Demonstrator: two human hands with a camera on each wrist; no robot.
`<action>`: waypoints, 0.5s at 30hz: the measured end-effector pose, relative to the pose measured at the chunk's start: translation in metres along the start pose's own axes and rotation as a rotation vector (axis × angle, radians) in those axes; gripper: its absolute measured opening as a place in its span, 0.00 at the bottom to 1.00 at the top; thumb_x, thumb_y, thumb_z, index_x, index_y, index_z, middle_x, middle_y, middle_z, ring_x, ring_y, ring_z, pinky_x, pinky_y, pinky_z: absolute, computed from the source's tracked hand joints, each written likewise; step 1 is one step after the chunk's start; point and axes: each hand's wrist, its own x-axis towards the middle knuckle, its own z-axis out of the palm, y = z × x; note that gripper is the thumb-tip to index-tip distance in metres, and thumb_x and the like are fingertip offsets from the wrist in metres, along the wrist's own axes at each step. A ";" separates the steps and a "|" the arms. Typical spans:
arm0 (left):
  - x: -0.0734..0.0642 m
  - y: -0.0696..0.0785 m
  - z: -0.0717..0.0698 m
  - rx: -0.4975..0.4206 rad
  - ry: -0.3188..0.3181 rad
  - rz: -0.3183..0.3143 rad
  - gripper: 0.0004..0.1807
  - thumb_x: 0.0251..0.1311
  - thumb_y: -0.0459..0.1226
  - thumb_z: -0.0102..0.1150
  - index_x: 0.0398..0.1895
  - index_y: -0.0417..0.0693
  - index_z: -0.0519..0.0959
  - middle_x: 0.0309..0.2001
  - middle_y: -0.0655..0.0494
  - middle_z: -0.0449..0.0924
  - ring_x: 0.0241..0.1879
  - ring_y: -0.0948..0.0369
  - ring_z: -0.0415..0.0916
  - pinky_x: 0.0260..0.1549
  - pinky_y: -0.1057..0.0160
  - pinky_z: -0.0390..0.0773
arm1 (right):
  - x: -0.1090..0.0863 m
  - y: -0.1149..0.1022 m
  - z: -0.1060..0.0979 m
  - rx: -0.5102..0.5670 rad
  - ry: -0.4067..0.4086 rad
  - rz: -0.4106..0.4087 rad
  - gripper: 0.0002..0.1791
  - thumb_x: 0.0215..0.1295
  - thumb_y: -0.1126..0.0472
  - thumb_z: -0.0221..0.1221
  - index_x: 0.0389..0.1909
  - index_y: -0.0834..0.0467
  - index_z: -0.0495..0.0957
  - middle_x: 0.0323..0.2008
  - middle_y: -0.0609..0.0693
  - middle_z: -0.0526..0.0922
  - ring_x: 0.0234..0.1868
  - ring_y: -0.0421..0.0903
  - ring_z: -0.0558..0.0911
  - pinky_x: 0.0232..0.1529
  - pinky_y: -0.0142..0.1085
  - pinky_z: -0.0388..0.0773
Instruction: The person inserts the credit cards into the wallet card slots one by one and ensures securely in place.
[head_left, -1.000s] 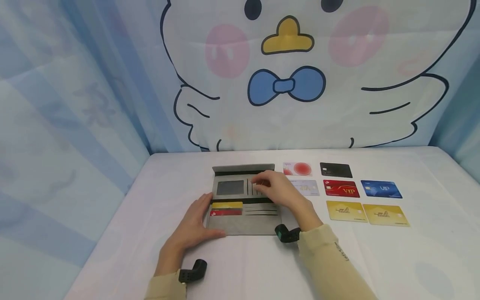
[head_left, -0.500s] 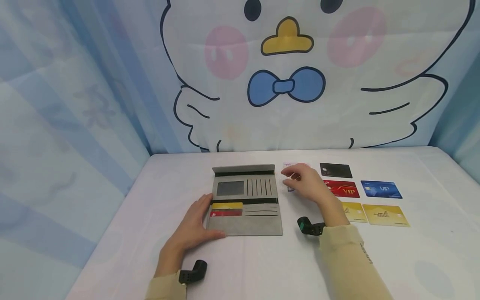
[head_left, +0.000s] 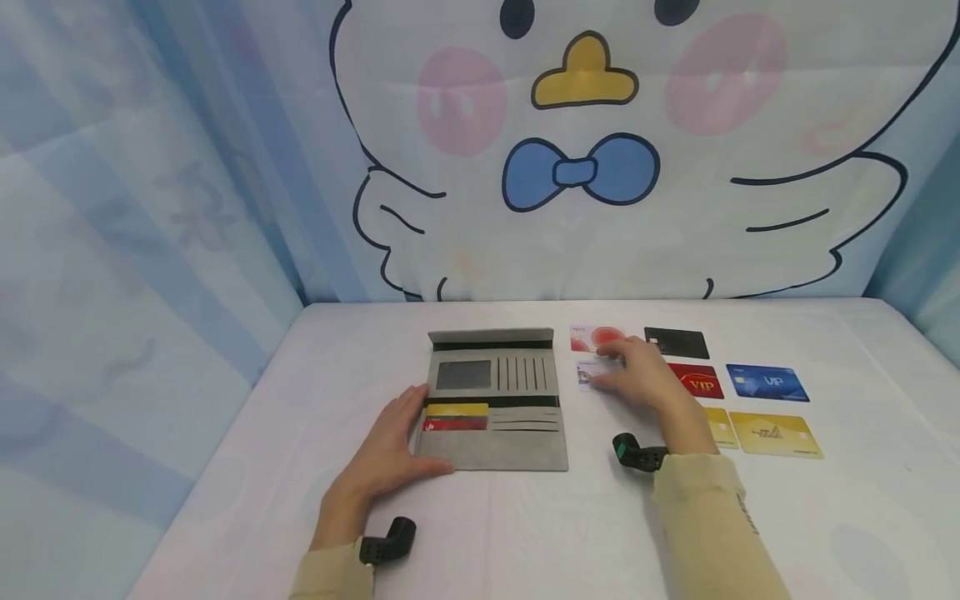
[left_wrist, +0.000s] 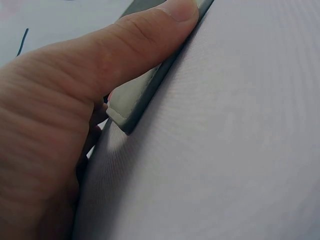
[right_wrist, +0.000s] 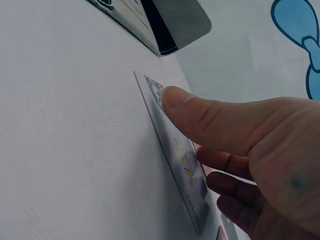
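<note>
Since a second ago, the right grip [head_left: 647, 379] has moved from the wallet [head_left: 498, 454] to the pale card [right_wrist: 180, 160], thumb and fingers parted over it. Left grip [head_left: 382, 446] spread at the wallet's near-left corner. Wallet and card lie on the counter [head_left: 495, 542].

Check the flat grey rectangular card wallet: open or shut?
Open. The wallet lies with its slotted inside facing up, a flat yellow card and a flat red card showing in its lower-left slots.
</note>
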 end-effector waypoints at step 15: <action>0.000 0.001 0.000 0.023 -0.010 -0.002 0.62 0.33 0.58 0.73 0.73 0.51 0.52 0.71 0.53 0.50 0.70 0.53 0.43 0.65 0.47 0.47 | 0.004 0.006 0.007 -0.061 0.017 0.031 0.26 0.53 0.55 0.68 0.51 0.62 0.75 0.51 0.62 0.67 0.56 0.63 0.57 0.54 0.61 0.64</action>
